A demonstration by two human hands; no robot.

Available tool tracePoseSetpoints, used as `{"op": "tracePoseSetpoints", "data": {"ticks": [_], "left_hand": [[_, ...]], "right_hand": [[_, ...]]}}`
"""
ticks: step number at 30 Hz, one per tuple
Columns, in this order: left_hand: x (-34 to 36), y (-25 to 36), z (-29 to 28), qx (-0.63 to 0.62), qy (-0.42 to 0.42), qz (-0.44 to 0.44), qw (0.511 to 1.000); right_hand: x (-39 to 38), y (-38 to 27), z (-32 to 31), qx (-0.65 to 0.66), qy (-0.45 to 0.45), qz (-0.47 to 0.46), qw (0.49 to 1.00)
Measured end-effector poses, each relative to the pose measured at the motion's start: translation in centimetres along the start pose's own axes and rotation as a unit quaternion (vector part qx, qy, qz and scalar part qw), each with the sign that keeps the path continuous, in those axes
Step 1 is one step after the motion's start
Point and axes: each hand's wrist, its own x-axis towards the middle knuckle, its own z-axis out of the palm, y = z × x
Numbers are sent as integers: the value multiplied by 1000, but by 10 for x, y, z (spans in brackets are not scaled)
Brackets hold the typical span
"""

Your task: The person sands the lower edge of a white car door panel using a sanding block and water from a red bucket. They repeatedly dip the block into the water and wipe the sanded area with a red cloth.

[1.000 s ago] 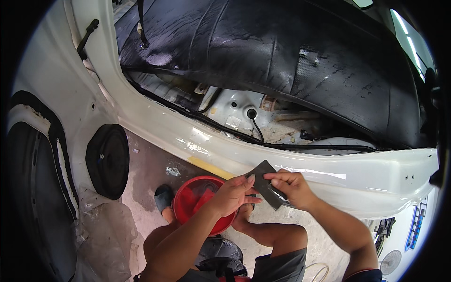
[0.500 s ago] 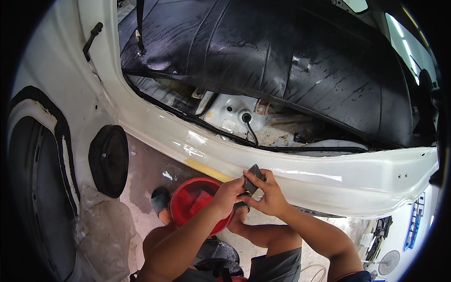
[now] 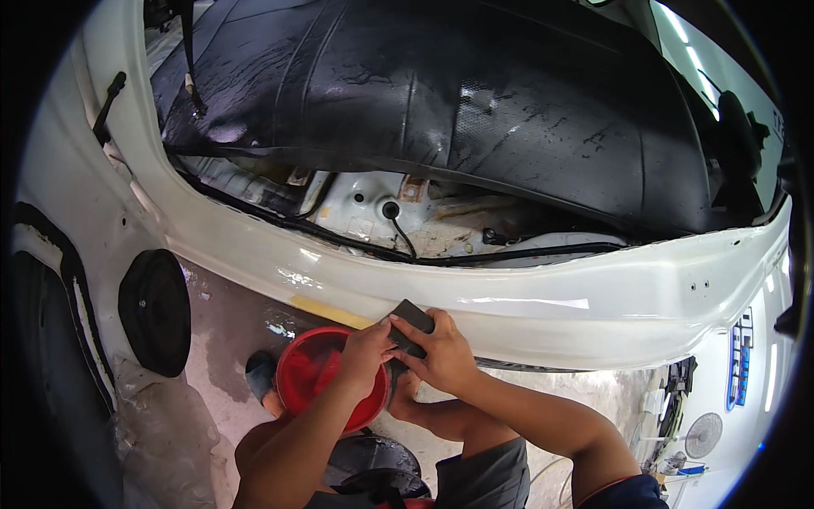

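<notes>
Between my two hands is a dark grey, flat rectangular block [image 3: 412, 321] that looks like a sanding block. My right hand [image 3: 443, 352] grips it from the right, thumb and fingers closed on its edges. From the other side my left hand [image 3: 368, 349] pinches its left edge with the fingertips. The block is held above the outer edge of a white car door sill [image 3: 509, 327]. A yellowish patch [image 3: 326, 310] runs along the sill just left of my hands. Below my left forearm stands a red bucket [image 3: 292, 360] with red material inside, partly hidden by that arm.
Beyond the sill lies a black, wet-looking seat cushion [image 3: 560, 127], with bare metal floor and a cable in front of it. An open white door with a round black speaker [image 3: 153, 312] stands at left, above crumpled plastic sheeting [image 3: 165, 428]. A fan [image 3: 704, 435] is at right.
The view has shifted, so the car and bucket appear farther left. The block has turned in my fingers and now shows its broad face. Both hands still hold it.
</notes>
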Motion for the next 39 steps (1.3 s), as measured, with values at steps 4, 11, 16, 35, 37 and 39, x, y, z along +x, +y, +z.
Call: {"op": "tracePoseSetpoints", "data": {"ticks": [4,11,16,35,37,39], "left_hand": [[-6,5,5,-58,-18,-37,998],[-11,-8,13,101,-66,3,993],[-8,-11,6,62,-159,33,985],[-3,-5,-4,548,-61,158,819],[-3,-6,-6,556,-56,203,804],[-2,-4,-6,546,-64,179,816]], "right_hand": [[-6,-5,0,224,11,81,971],[-27,-38,-2,557,-96,392,726],[-37,-27,-5,748,-84,382,537],[-3,137,-189,-412,-154,-157,884],[-2,141,-172,-405,-155,-147,889],[6,133,-159,-389,-119,-131,904]]}}
